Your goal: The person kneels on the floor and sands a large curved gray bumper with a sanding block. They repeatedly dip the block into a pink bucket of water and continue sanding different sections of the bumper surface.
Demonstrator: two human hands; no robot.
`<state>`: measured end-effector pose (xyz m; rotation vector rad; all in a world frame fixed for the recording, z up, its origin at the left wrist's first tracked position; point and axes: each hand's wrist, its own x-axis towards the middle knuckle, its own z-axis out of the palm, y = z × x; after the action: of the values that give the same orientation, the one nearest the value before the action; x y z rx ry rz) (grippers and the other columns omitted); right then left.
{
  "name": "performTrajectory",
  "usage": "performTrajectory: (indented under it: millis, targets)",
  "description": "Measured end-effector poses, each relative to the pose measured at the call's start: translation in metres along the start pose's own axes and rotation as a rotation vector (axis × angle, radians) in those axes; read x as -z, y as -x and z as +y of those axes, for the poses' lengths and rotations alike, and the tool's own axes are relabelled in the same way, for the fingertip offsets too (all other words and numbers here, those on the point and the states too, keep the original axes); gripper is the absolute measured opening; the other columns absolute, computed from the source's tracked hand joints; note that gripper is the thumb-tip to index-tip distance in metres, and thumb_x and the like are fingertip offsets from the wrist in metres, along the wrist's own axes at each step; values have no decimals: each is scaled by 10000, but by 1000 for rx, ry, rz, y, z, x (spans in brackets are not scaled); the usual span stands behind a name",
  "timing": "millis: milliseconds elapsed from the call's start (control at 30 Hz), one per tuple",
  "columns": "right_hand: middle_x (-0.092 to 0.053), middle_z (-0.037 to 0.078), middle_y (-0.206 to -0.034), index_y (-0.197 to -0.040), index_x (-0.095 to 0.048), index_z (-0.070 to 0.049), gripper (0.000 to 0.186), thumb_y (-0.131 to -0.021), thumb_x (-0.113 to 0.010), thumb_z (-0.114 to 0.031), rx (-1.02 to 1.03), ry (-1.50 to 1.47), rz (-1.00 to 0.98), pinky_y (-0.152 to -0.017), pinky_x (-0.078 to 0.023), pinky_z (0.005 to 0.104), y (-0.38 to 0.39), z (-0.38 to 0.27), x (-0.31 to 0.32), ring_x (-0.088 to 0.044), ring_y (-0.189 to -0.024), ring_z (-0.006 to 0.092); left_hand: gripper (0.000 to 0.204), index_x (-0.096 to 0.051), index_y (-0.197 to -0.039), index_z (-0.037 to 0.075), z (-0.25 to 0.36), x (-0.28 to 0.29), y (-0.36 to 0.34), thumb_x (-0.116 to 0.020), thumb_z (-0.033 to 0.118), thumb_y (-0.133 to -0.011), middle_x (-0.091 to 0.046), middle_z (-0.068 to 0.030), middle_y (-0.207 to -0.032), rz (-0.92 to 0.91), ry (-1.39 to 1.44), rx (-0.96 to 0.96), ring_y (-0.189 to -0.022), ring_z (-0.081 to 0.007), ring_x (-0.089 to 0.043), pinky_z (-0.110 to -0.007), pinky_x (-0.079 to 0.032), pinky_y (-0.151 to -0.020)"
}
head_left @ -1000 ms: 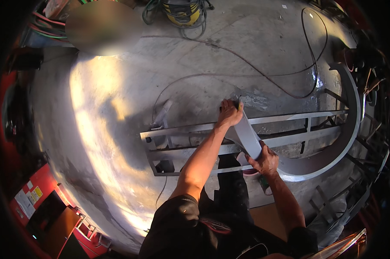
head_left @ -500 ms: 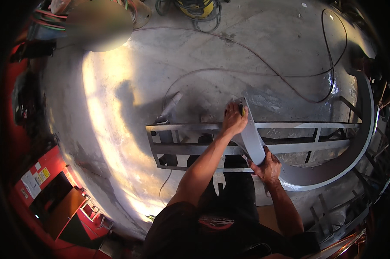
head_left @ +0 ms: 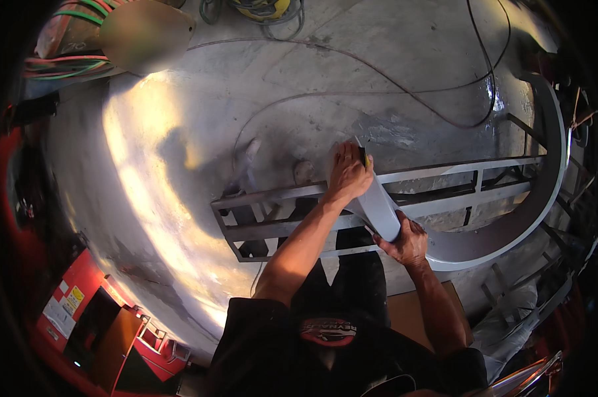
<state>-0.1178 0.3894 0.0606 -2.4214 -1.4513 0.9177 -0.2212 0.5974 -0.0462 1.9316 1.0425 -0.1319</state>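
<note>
A grey metal piece [head_left: 380, 205] with a long flat face slants across a rectangular metal frame [head_left: 259, 229]. Over its far end lies my left hand [head_left: 352, 173], fingers together and closed round a small black-and-yellow object [head_left: 363, 157] mostly hidden by the palm and thumb. My right hand [head_left: 407, 241] grips the piece's near end, thumb on one side and fingers on the other. To the right sweeps a wide curved grey metal band [head_left: 504, 246]; my right hand hides whether it joins the piece.
Dark cable [head_left: 405, 90] loops over the concrete floor [head_left: 299, 73]. A yellow-and-black machine [head_left: 262, 8] stands at the far side. Red and green hoses [head_left: 81, 66] hang at far left. Red cabinet [head_left: 67, 301] stands near left; metal bars [head_left: 550, 264] lie at right.
The view has shifted, so the frame and band now look more tilted. Both hands keep their grip on the metal piece, with little movement along it.
</note>
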Motion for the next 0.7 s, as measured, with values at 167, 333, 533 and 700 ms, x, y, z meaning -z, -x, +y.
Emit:
performTrajectory:
  millis: [167,333,533,700]
  targets:
    - [-746,204,-1030,-1290,-590,-10,870,-728,-804,-639,-53,23,-15,-843,-582,462,-4,2,-3,-743,-913,372,674,-411,-1409,-207,40,-3,37,-454,365,-1057,-366,-437,-1497,86,-106,-73,-1424,-546,-365,-585,-293,-1200]
    - [-750,196,-1022,-1290,-593,-14,854,-727,-810,-619,-4,31,5,-840,-584,459,2,-2,4,-745,-910,360,702,-393,-1415,-214,12,-17,-6,-423,396,-1069,-366,-439,-1494,-43,-89,3,-1426,-546,-363,-553,-301,-1206]
    - [-750,195,-982,-1295,-592,-12,856,-730,-806,-618,-20,5,10,-805,-588,460,-2,2,1,-747,-882,360,713,-418,-1404,-219,37,12,20,-431,409,-1065,-415,-442,-1459,-74,-48,20,-1421,-540,-386,-564,-281,-1213]
    - [-747,205,-983,-1286,-590,-11,854,-723,-811,-615,7,-10,57,-804,-587,463,-3,3,-2,-746,-869,368,638,-516,-1345,-135,24,-5,36,-333,420,-1089,-485,-400,-1415,131,-72,-55,-1373,-518,-443,-570,-345,-1150]
